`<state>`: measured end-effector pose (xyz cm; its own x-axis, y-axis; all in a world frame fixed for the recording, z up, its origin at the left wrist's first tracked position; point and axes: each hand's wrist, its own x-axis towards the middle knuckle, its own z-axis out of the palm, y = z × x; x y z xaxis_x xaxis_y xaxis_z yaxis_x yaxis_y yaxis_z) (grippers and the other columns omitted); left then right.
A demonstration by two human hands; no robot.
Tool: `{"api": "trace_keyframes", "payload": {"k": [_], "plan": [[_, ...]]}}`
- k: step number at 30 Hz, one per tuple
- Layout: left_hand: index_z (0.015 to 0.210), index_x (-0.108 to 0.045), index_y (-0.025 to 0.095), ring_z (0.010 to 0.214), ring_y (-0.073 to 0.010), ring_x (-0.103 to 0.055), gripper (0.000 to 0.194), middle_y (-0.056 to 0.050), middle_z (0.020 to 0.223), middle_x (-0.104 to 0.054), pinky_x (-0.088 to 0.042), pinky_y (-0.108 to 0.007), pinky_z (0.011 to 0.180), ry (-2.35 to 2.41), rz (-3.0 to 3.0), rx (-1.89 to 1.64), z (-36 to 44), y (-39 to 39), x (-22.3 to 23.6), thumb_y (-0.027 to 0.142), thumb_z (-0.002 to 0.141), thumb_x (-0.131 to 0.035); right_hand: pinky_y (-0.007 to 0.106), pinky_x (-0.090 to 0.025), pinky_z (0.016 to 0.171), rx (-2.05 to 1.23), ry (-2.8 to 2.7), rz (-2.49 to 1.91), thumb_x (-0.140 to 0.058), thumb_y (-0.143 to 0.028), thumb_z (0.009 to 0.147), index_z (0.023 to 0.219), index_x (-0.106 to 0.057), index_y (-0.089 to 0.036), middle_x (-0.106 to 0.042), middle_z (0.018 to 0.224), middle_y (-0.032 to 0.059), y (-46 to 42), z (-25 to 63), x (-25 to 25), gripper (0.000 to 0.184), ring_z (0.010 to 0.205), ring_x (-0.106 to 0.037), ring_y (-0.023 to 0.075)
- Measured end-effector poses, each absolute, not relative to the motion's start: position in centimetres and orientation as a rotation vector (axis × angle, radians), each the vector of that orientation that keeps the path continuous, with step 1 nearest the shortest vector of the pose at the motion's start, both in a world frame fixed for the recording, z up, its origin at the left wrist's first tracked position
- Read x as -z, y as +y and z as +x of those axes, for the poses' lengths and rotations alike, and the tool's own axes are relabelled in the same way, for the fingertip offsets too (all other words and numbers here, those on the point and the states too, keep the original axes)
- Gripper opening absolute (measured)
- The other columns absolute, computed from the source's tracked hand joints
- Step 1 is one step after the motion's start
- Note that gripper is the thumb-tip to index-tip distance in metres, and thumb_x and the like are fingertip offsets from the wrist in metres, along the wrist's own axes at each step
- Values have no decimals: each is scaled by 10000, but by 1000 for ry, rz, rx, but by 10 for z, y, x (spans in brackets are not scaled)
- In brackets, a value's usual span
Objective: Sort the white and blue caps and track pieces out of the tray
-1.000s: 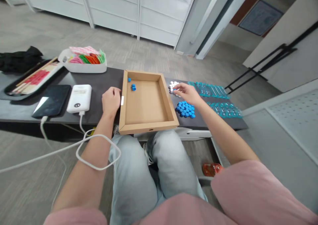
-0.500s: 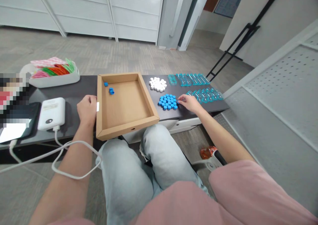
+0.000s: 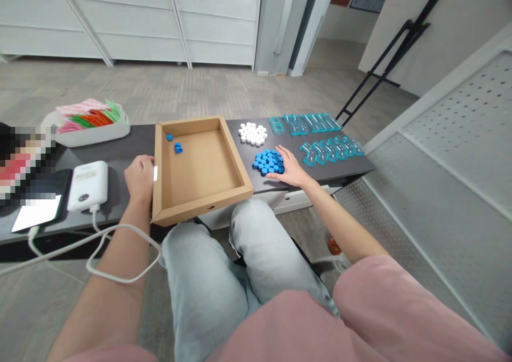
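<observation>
My right hand (image 3: 289, 169) lies at the right edge of a flat cluster of small blue pieces (image 3: 265, 162), its thumb and fingers spread and touching the outer ones. My left hand (image 3: 139, 176) is a fist resting on the dark tabletop, against the left wall of a shallow cardboard box (image 3: 157, 191); nothing shows in it. Inside that box, near its far left corner, lie a few loose blue pieces (image 3: 178, 147). Behind the blue cluster sits a group of small white pieces (image 3: 253, 134).
Clear teal-edged plastic parts (image 3: 332, 150) stand in two rows at the right. Left are a white power bank (image 3: 88, 185) with a cable (image 3: 128, 227) looping over my left forearm, a lit device (image 3: 38, 212) and a white bin (image 3: 96, 134) of colourful strips. A perforated panel (image 3: 444, 165) borders the right.
My right hand has moved left and its fingers have spread from a pinch beside the blue cluster to a wide curve around its right side. The left hand stays put.
</observation>
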<state>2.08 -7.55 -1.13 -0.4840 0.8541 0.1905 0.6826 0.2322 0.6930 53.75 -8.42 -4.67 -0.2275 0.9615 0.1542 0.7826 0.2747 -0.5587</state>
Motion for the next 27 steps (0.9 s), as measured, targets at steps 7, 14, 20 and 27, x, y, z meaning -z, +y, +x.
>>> {"api": "trace_keyframes", "payload": {"k": [7,14,20,27], "plan": [[876,-676,278,1218,-324,-755,289,-72,1057,-886,-549,-366,1003,2283,1465,-1112,22,-76,10,310,1061,-456,730,-347,1543,-504,-2178,-1428,-1011,-743,896,1847,-622,-241,-518,1945,271,-72,518,47,1142,1838,-473,514],[944,-723,261,1267,-317,-753,320,-96,1138,-895,-547,-373,1042,2275,1446,-1095,23,-76,11,309,1099,-448,750,-405,1467,-409,-2084,-1401,-782,-678,1106,1764,-666,-311,-637,1847,206,-76,511,23,763,1764,-530,518],[1007,-760,256,1301,-308,-794,332,-136,1281,-908,-554,-364,1063,2297,1425,-1068,21,-73,16,283,1140,-457,672,-466,1370,-331,-2244,-1096,-648,-659,1217,1577,-774,-277,-799,1568,180,-31,430,-30,541,1543,-683,473],[1030,-782,253,1260,-319,-797,356,-139,1247,-908,-558,-381,1067,2306,1403,-1081,25,-73,14,275,1184,-461,570,-604,1239,-371,-2160,-1128,-387,-918,1241,1215,-916,-279,-887,1198,123,28,434,-44,829,1267,-815,374]]}}
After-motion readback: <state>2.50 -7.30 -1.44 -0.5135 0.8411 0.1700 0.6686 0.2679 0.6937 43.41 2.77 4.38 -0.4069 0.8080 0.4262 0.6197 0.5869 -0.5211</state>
